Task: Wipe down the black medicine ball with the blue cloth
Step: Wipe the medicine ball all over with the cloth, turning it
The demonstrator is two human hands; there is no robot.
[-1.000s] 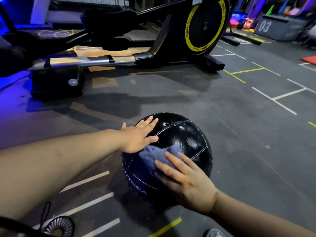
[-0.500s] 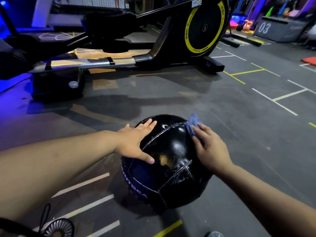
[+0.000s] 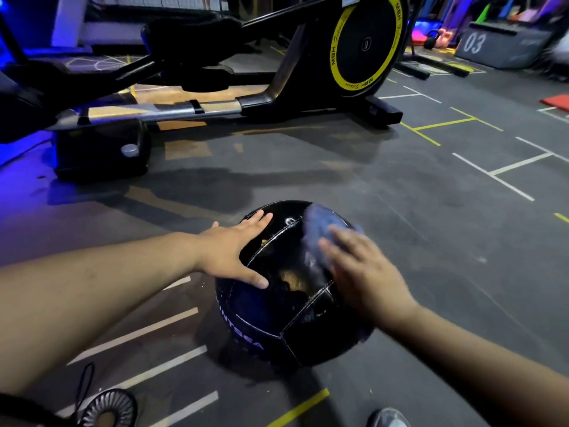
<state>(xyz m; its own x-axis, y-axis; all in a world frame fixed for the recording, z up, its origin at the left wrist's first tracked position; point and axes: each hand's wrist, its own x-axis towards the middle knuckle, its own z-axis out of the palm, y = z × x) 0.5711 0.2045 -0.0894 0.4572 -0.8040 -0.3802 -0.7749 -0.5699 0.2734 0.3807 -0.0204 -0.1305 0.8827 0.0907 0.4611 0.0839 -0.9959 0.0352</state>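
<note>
The black medicine ball (image 3: 277, 318) rests on the dark gym floor at lower centre; it is glossy with white stitched seams and pale lettering on its lower left. My left hand (image 3: 234, 251) lies flat on its upper left side, fingers spread, holding nothing. My right hand (image 3: 363, 269) presses the blue cloth (image 3: 317, 229) against the ball's upper right; hand and cloth are motion-blurred. Most of the cloth is hidden under my fingers.
A black and yellow elliptical trainer (image 3: 363, 47) stands just beyond the ball, its rail (image 3: 154, 114) and base block (image 3: 101, 155) to the left. A small round fan (image 3: 107, 409) lies at the lower left. A shoe tip (image 3: 388, 419) shows at the bottom edge. A grey box marked 03 (image 3: 492, 47) stands far right.
My right hand swept the cloth from the ball's near face up to its far right side, and now back over the upper right. My left hand stayed on the upper left.
</note>
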